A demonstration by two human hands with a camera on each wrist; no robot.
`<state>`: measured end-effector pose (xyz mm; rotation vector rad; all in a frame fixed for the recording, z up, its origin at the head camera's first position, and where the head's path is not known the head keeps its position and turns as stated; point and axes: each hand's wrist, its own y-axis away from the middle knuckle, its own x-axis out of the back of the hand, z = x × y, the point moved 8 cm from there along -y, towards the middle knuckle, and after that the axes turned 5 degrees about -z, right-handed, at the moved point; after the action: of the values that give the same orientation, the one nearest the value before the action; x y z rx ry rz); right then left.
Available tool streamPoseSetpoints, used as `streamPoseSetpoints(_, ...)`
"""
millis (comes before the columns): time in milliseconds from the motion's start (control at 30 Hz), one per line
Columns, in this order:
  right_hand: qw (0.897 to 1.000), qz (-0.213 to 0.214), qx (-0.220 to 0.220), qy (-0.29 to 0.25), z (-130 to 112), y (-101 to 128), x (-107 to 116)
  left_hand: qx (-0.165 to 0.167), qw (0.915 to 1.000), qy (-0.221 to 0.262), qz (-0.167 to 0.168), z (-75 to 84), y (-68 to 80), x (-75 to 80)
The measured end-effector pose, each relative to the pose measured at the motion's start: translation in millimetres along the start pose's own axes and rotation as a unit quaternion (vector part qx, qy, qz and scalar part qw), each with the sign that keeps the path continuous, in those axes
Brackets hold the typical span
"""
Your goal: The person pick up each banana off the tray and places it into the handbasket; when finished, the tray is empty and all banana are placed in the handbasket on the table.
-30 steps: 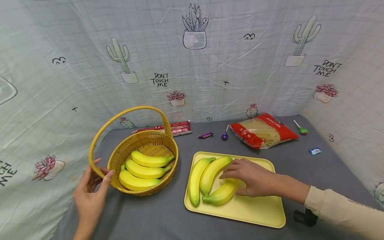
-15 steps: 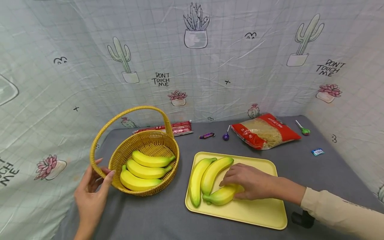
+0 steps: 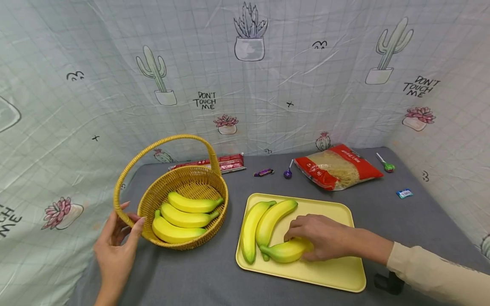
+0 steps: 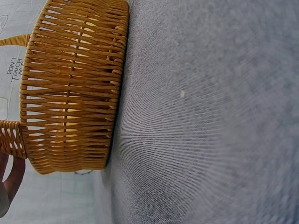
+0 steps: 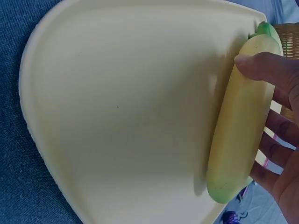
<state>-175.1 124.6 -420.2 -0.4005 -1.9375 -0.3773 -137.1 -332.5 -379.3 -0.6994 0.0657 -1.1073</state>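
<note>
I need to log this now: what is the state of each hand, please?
Left hand: open, fingers touching the basket rim.
Right hand: closed around a banana on the tray.

Pale green gridded cloth backdrop (image 3: 268,106) on three sides, printed with cacti, potted succulents, "DON'T TOUCH ME" lettering. Grey fabric-covered counter (image 3: 199,276). Even, soft light.

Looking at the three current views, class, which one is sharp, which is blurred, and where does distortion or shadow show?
Head view: evenly lit and sharp, with wide-angle bending of the cactus-print backdrop at the edges. Left wrist view: the woven yellow wicker basket is crisp, the grey cloth smears into streaks. Right wrist view: dimmer, bluish, soft focus; the yellow-green banana casts a faint shadow on the pale yellow tray.
</note>
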Motion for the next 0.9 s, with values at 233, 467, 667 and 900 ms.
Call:
streamPoseSetpoints(233,1.000,0.017,0.014,-0.005,-7,7,9,-0.005,1.0000,0.005,-0.004,1.2,-2.2,-1.7)
streamPoseSetpoints(467,0.997,0.048,0.050,0.015,-16,8,24,-0.006,1.0000,0.006,-0.003,0.3,-2.6,-2.4)
streamPoseSetpoints(667,0.995,0.066,0.066,0.039,-23,0,38,-0.006,0.9999,0.013,-0.004,0.1,-1.6,-2.5)
streamPoseSetpoints(900,0.994,0.064,0.070,0.059,-33,-19,51,0.004,1.0000,0.003,0.003,0.5,-0.5,-1.4)
